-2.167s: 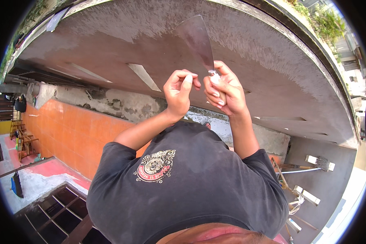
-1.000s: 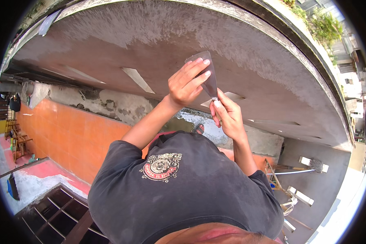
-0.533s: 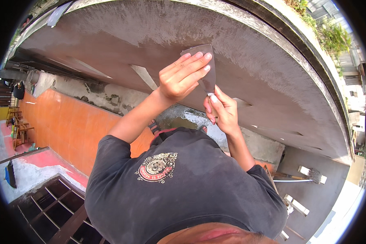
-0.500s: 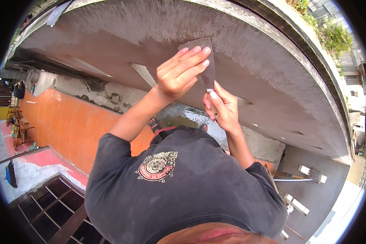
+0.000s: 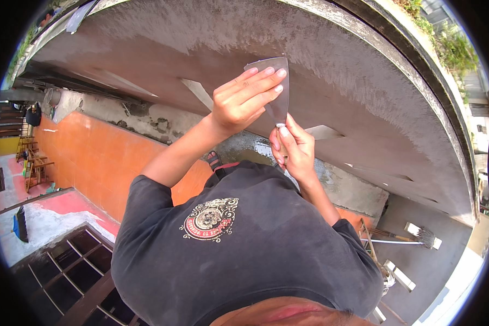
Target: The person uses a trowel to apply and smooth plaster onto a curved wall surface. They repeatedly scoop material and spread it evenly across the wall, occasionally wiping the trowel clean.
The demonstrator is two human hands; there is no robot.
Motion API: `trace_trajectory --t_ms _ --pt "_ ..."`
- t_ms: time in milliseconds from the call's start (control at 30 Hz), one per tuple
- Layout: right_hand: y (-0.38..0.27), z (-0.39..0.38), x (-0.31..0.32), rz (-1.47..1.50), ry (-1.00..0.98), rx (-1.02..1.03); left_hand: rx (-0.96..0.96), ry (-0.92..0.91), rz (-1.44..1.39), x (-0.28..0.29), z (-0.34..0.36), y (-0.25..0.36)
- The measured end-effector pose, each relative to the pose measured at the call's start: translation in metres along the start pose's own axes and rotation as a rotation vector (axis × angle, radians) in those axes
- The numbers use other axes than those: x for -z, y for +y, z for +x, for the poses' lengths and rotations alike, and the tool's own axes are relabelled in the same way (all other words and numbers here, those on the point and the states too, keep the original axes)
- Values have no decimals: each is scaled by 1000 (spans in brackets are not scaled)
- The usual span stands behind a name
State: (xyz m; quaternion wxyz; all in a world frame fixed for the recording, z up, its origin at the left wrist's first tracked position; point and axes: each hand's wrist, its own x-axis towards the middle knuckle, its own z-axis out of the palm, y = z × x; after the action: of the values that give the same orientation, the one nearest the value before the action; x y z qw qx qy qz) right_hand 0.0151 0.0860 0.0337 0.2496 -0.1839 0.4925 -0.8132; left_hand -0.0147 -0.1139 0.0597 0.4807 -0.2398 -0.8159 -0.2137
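Two bare hands work together on one scraper, seen from above by a camera on the person's head. Nearest is the person's dark T-shirt [image 5: 288,244], with a round cream and red emblem [image 5: 211,220] on the chest. Both forearms reach up and away from it. The right hand [image 5: 298,146] has its thumb and fingers closed around the handle of the scraper [image 5: 281,106], just below a shiny metal collar. The left hand [image 5: 239,103] lies across the broad grey blade, its fingers straight, close together and resting on the metal; its thumb is hidden. The scraper is in front of the chest, between the person and a wall, with its wide edge pointing away and its handle toward the body. Whether that edge touches the wall cannot be told.

Below the forearms, one foot in a dark sandal [image 5: 214,159] shows beside the shirt. Beyond the hands, the grey-brown wall [image 5: 375,92] curves across the view, rough and streaked paler toward its far border. Slanted pale openings [image 5: 325,132] break its surface.

To the left stretches an orange floor [image 5: 103,149], and at lower left is a dark window [image 5: 73,274] divided into panes. At right, a bristly brush [image 5: 425,237] has a long handle. Farther off are wooden furniture [image 5: 36,168] at far left and green plants [image 5: 456,49] at upper right.
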Motion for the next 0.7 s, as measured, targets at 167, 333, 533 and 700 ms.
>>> trace_trajectory --t_ms 167,333,533,700 --pt "1 0 7 -97 37 -21 71 46 -15 -6 -4 6" --pt "-8 2 12 -114 41 -59 -64 -14 -4 -12 -2 7" --pt "-15 5 15 -148 20 -37 44 114 13 -16 1 10" --pt "-13 3 15 -62 8 1 32 21 -31 -15 1 13"
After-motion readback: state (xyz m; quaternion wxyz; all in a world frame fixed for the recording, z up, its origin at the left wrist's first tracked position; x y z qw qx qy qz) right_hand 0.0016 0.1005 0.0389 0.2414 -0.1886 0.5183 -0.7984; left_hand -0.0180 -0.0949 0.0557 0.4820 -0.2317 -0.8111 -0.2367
